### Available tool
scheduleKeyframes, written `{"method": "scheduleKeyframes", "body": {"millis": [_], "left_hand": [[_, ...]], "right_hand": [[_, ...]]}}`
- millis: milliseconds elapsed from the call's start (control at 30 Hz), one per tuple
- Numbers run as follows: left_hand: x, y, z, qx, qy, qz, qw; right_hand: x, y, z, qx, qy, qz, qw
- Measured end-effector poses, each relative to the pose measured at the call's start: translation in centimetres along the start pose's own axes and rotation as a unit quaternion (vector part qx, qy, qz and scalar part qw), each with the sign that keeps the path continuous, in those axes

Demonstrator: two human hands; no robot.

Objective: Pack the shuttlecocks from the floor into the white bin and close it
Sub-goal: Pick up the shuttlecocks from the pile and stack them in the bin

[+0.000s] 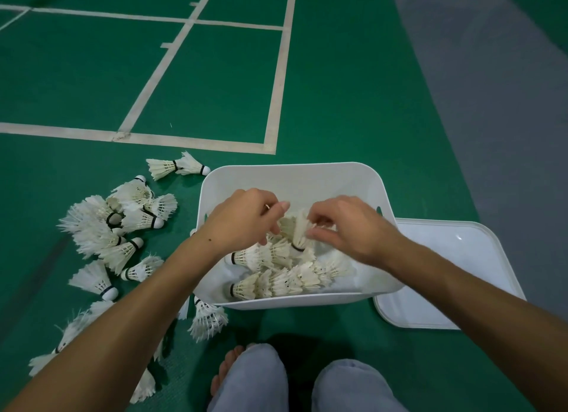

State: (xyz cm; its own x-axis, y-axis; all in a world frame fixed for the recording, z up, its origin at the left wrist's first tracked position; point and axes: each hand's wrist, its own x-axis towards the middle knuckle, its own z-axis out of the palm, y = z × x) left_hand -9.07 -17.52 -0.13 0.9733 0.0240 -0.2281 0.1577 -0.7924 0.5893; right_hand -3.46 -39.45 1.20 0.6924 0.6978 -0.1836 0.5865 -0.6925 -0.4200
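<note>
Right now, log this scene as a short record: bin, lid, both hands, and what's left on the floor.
bin: white bin, open, partly filled with shuttlecocks
lid: lid off, flat on the floor right of the bin
left hand: left hand over the bin, fingers curled among shuttlecocks
right hand: right hand pinches a shuttlecock
floor: loose shuttlecocks left of the bin

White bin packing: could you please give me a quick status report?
Both hands over white bin: right hand pinching a shuttlecock, left hand alongside. Floor pile remains. Lid off, beside bin.
</note>
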Motion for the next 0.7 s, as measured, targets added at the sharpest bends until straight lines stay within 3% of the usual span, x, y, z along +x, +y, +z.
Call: {"method": "scheduleKeyframes", "body": {"millis": [167,367,567,700], "left_hand": [[0.3,-1.8,1.1,0.151,-0.037,-0.008,0.988],[1.0,-2.9,3.0,0.232,-0.162,-0.008,0.959],[1.5,-3.4,4.1,0.268,-0.165,0.027,0.949],[1.7,-3.4,4.4,0.263,-0.162,0.033,0.951]], "right_hand": [[0.0,2.5,0.3,-0.063,0.021,0.146,0.987],[1.4,3.6,3.0,0.037,-0.016,0.225,0.973],[2.7,4.1,4.2,0.139,-0.067,0.271,0.95],[3.2,4.4,4.7,0.149,-0.132,0.288,0.937]]}}
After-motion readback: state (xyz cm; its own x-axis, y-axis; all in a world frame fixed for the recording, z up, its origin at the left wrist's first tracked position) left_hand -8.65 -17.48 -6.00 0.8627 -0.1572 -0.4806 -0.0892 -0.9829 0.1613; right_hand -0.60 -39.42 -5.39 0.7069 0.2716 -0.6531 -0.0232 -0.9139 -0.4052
